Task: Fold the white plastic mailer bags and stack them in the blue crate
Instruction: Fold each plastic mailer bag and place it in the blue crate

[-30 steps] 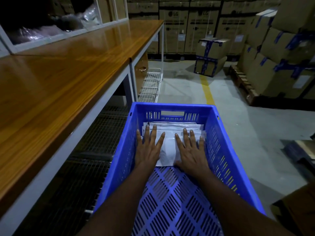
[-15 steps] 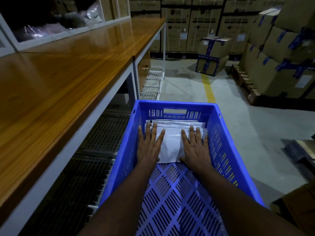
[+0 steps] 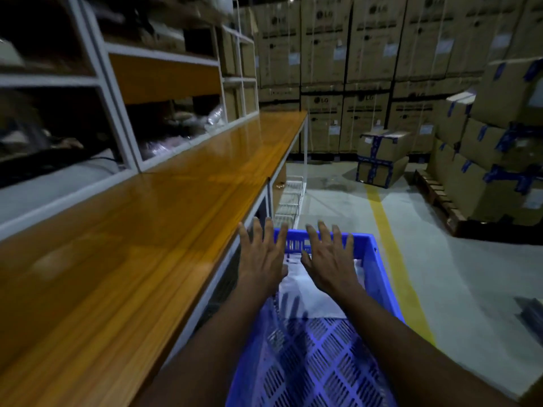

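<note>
The blue crate (image 3: 380, 277) stands on the floor in front of me, beside the workbench. A stack of folded white mailer bags (image 3: 308, 298) lies at its far end on the perforated bottom. My left hand (image 3: 260, 257) and my right hand (image 3: 329, 259) are both lifted above the stack, fingers spread and straight, holding nothing. Their shadows fall on the white bags. The hands hide the far part of the stack.
A long wooden workbench (image 3: 152, 230) with white shelving (image 3: 117, 92) runs along my left. Wire racks sit under it. Taped cardboard boxes (image 3: 382, 157) and stacked cartons on a pallet (image 3: 440, 195) stand ahead and right. A yellow line (image 3: 390, 245) marks the floor.
Both hands have lifted off the stack of bags and now hover above it with fingers spread. The camera has tilted up, showing more of the shelving.
</note>
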### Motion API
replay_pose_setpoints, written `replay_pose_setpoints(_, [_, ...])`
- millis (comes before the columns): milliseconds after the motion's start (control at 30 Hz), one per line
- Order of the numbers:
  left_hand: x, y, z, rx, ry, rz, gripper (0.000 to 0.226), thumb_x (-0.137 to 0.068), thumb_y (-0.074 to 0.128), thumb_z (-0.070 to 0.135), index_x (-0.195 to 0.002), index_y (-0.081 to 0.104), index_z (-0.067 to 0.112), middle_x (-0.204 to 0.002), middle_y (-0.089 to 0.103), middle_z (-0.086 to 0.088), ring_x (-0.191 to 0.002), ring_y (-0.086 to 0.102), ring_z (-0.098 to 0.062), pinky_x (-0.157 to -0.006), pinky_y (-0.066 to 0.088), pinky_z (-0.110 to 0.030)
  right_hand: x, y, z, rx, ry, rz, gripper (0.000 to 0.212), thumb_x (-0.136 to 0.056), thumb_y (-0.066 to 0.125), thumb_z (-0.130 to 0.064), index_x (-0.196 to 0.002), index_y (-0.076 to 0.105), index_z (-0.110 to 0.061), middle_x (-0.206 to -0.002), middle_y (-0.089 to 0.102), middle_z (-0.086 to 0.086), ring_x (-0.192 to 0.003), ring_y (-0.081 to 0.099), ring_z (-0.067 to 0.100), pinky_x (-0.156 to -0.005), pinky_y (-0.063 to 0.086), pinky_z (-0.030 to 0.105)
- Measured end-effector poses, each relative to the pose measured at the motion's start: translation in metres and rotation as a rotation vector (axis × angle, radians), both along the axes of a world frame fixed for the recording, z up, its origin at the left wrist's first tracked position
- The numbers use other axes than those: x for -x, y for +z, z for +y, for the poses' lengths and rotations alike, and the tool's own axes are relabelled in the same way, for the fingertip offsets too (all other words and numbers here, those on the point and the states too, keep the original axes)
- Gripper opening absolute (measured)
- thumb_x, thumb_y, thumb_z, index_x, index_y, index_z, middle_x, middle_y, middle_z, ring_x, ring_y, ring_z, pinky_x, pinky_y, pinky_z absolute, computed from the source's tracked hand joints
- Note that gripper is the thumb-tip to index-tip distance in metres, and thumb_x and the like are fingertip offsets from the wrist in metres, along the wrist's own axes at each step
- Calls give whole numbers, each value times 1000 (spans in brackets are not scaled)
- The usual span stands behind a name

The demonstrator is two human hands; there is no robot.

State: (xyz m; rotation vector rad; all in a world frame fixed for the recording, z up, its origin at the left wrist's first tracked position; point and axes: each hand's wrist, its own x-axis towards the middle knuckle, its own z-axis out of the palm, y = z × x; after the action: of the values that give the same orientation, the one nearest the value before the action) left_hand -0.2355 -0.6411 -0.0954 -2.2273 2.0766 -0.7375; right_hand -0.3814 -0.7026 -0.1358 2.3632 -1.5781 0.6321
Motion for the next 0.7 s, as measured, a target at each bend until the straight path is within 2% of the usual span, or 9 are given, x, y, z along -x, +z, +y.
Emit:
replay_pose_setpoints(67, [-14, 29, 36, 69, 16, 9, 96, -92, 46, 64, -158, -6, 19, -162, 10, -20, -147, 10, -45, -111, 6, -69, -19, 36, 26, 35, 55, -47, 63, -91, 34, -49, -141, 50, -15, -144, 51, 16, -130, 48, 43, -101, 35, 66])
replay_pose_setpoints(133, [-34, 46, 77, 155, 55, 9, 103, -83, 57, 68, -158, 6, 19, -156, 31, -19, -141, 30, -46, -109, 20, -69, -42, 65, 56, 68, 131, -88, 64, -90, 31, -48, -141, 50, -16, -143, 52, 16, -128, 49, 42, -101, 36, 65])
replay_pose_setpoints(167, [-46, 53, 99, 203, 73, 12, 106, -81, 58, 68, -158, 5, 19, -153, 38, -17, -139, 35, -45, -108, 23, -68, -56, 77, 73, 81, 172, -105, 64, -89, 31, -48, -141, 49, -17, -144, 51, 15, -128, 48, 42, -101, 36, 64])
replay_pose_setpoints(333, [-111, 80, 223, 251, 300, 0, 101, -93, 39, 68, -151, -28, 21, -161, 23, -8, -148, 11, -40, -111, 3, -65, -135, 107, 169, 47, 407, -165, 69, -90, 26, -52, -149, 40, -20, -154, 41, 12, -140, 36, 40, -109, 27, 64])
replay_pose_setpoints(500, [-165, 87, 346, 240, 521, 52, 99, -92, 40, 68, -150, -28, 25, -164, 14, -8, -150, 6, -40, -112, 3, -66, -213, 104, 268, 21, 648, -169, 68, -92, 23, -52, -150, 39, -21, -157, 37, 11, -143, 33, 39, -112, 22, 65])
replay_pose_setpoints(567, [-191, 87, 401, 272, 615, 44, 102, -88, 51, 67, -155, -13, 24, -160, 26, -11, -148, 15, -42, -109, 7, -68, -248, 100, 317, -3, 759, -161, 65, -95, 25, -51, -153, 33, -22, -160, 30, 10, -147, 27, 39, -114, 18, 65])
replay_pose_setpoints(600, [-202, 87, 426, 260, 673, 34, 103, -83, 57, 67, -158, 1, 22, -155, 35, -13, -146, 22, -43, -108, 10, -69, -261, 101, 342, -29, 801, -143, 64, -96, 26, -51, -153, 31, -22, -161, 28, 10, -147, 25, 39, -114, 18, 65])
replay_pose_setpoints(633, [-212, 86, 452, 245, 726, 29, 103, -78, 63, 67, -157, 17, 20, -149, 44, -13, -143, 28, -44, -107, 13, -70, -273, 101, 367, 5, 859, -143, 60, -95, 33, -48, -148, 36, -21, -158, 33, 12, -144, 31, 41, -112, 24, 66])
replay_pose_setpoints(700, [-231, 81, 497, 231, 813, 26, 100, -68, 73, 66, -150, 40, 19, -140, 53, -14, -138, 35, -45, -107, 16, -71, -294, 95, 409, 150, 975, -161, 48, -81, 56, -41, -121, 54, -15, -141, 49, 17, -126, 49, 45, -92, 43, 69])
